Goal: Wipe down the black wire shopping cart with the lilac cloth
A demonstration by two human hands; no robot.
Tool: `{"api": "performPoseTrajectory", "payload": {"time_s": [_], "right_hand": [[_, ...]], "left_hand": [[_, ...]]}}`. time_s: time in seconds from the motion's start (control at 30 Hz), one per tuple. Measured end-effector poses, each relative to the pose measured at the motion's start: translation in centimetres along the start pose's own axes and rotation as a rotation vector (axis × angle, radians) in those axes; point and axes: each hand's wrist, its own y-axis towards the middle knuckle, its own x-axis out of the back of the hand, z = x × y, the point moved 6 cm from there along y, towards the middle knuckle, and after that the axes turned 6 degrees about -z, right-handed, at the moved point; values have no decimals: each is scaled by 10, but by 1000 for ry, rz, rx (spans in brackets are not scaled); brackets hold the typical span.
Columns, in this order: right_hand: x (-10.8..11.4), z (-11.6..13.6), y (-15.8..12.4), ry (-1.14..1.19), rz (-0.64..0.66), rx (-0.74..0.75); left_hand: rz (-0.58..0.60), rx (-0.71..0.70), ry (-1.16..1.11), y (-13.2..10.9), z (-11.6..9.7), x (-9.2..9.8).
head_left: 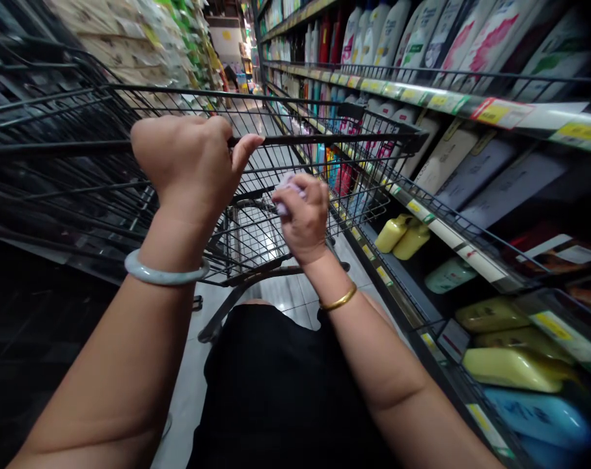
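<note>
My left hand (191, 153) is wrapped round the black handle bar (305, 139) of a wire shopping cart (247, 241), its thumb lying along the bar; a pale green bangle (166, 269) circles that wrist. Lower and to the right, my right hand (304, 212) is closed on a small crumpled pale purple cloth (288, 192), just behind the bar and apart from it. A gold bracelet (339, 298) is on the right wrist. Through the cart's wires the tiled floor shows.
Shelves (442, 228) of bottles and boxes run close along the right side, with price tags on their edges. Packaged goods (124, 39) hang at the upper left. Between them the tiled aisle (271, 124) stretches ahead. Yellow bottles (510, 368) lie on a low shelf.
</note>
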Motion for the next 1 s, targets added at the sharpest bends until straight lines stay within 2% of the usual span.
{"api": "performPoseTrajectory", "payload": {"time_s": [0.1,0.17,0.23,0.37,0.43,0.5,0.57,0.63,0.73,0.77,0.83,0.93,1.0], "right_hand": [[8,-44,13,-1,-133,-213],[6,-59,12,-7,-191,-309],[1,-53,11,-2,-191,-271],[-10,-26,18,100,-48,-40],[-8,-35,23,117,-59,-58],[-1,-52,25,68,-157,-139],[7,-56,24,3,-249,-212],[8,-42,22,-13,-233,-237],[1,-6,24,4,-106,-109],[1,-2,25,-7,-108,-80],[8,-16,27,-26,-218,-109],[26,-65,22,6,-523,-325],[28,-83,17,53,-610,-424]], "left_hand": [[6,4,17,0,0,-1],[-5,4,35,-1,-1,-1],[-24,6,50,-1,-1,-1],[-42,12,59,-1,-3,-1],[-54,33,53,-1,-2,0],[-48,38,33,-1,-2,2],[-24,22,-3,-1,-3,3],[-17,27,-38,-2,-1,5],[-14,25,-92,-2,-1,7],[-18,20,-96,-2,-1,7],[-30,11,-71,-1,-1,8],[-45,-16,-6,0,-2,6],[-55,-31,1,-1,-2,6]]}}
